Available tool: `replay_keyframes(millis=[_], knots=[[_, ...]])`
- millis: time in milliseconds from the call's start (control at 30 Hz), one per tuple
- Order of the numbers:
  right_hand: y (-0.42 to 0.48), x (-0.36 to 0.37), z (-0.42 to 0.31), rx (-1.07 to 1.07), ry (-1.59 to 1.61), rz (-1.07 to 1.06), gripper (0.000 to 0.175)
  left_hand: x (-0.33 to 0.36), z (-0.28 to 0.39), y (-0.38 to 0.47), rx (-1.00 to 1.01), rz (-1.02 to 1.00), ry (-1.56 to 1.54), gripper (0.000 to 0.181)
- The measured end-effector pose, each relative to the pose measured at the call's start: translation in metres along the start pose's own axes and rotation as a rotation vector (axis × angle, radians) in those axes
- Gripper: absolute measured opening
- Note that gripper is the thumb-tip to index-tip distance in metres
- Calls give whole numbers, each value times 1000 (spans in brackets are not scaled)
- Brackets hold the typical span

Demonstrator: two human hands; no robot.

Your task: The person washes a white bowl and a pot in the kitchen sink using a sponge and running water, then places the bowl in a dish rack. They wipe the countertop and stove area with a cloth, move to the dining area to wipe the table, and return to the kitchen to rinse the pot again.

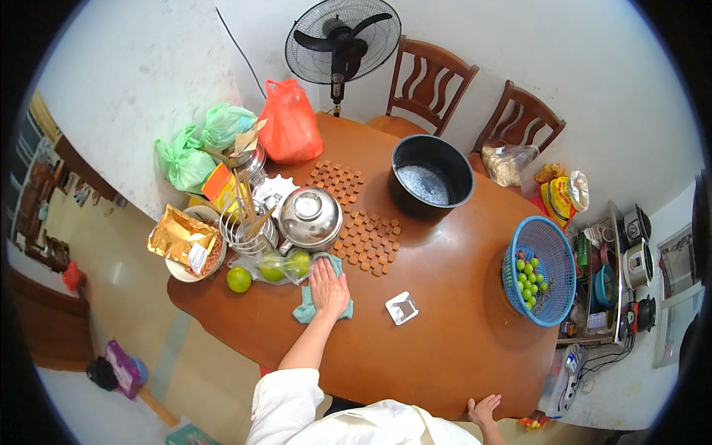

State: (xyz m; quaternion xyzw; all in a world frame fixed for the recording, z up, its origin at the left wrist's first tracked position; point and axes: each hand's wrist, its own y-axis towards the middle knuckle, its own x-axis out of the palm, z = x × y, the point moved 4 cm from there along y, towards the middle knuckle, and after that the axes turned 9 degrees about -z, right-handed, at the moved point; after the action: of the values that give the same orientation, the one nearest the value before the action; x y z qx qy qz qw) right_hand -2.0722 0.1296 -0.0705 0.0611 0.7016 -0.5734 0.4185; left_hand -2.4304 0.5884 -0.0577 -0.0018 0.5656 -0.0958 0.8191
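My left hand (329,288) lies flat over a green cloth (307,307), pressing it to the wooden table (445,356). Just beyond its fingertips are green citrus fruits (298,263) in a clear plastic bag, and a loose one (239,280) sits to the left. A lidded stainless steel pot (310,219) stands farther back, near two wooden-block trivets (368,242). To the right of the cloth is a small white plastic piece (401,308). My right hand (484,410) rests on the table's near edge at the lower right, holding nothing.
A black cooking pot (431,175) stands toward the back. On the right is a blue plastic basket (539,233) with green grapes. A wire utensil holder (248,228), a bowl of peanuts (181,272) and a red bag (290,122) crowd the left. Chairs (431,83) and a fan (343,41) stand behind.
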Motion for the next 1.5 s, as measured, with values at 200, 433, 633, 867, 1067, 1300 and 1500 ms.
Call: replay_keyframes(millis=[200, 433, 633, 867, 1067, 1300, 1500], knots=[[-13, -6, -14, -83, 12, 43, 93, 9, 3, 45, -129, 90, 85, 63], [-31, -11, -26, 2, 78, 33, 90, 21, 24, 25, 6, -12, 139, 62], [-12, 1, -8, 17, 6, 12, 89, 25, 52, -106, 558, -230, 37, 58], [26, 53, 37, -237, -1005, 1096, 76, 4, -4, 29, 34, 71, 6, 64], [90, 68, 118, -453, -1241, 1104, 70, 5, -8, 35, -7, 95, 36, 63], [87, 82, 90, -713, -1430, 1059, 63, -28, -80, -162, 266, -172, 47, 54], [55, 67, 64, -829, -1569, 1022, 59, -82, -274, -127, -295, 248, 119, 52]])
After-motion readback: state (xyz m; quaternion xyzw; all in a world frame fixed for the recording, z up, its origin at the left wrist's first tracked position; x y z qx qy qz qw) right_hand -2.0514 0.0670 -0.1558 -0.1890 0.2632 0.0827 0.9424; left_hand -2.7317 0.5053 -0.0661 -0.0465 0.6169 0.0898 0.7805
